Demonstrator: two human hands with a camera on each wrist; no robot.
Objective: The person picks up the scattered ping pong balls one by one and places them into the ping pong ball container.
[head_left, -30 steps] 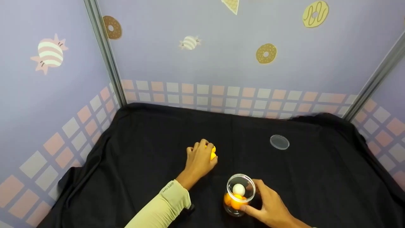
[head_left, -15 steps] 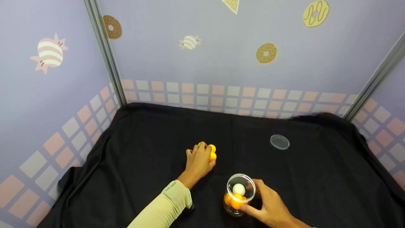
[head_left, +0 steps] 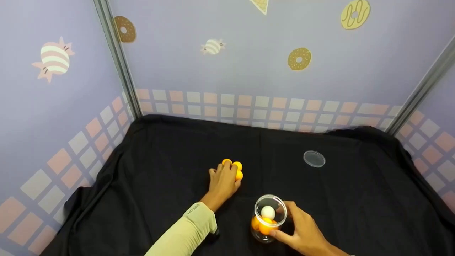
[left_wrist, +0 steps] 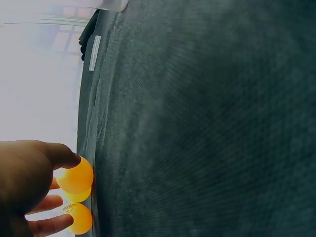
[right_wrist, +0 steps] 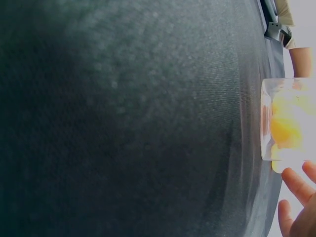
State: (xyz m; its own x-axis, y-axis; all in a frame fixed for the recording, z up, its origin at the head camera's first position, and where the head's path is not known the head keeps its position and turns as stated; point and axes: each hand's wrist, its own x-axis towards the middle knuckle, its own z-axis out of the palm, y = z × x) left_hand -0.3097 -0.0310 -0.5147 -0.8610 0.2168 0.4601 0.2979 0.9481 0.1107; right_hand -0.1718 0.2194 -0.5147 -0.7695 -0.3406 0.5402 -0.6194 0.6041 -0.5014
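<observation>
On the black cloth, my left hand (head_left: 222,181) reaches over a small cluster of orange ping-pong balls (head_left: 237,166). Seen from the left wrist, the thumb touches the nearest ball (left_wrist: 76,177), while the fingers curl around the far side of the group. My right hand (head_left: 302,227) grips a clear plastic jar (head_left: 262,239) by its side, thumb in front and fingers behind. The jar is upright and uncapped. Inside it a white ping-pong ball (head_left: 268,213) lies on top of several orange ones (head_left: 266,227). The right wrist view shows the jar (right_wrist: 267,96) beside the fingertips.
A round clear lid (head_left: 314,159) lies flat on the cloth at the back right. Black cloth (head_left: 177,149) covers the table, bunched along its left and right edges. Patterned lilac panels (head_left: 249,42) in metal frames enclose the back and sides.
My left fingers have drawn back slightly toward me, so more of the orange balls shows in the head view. The right hand and the jar have stayed in place.
</observation>
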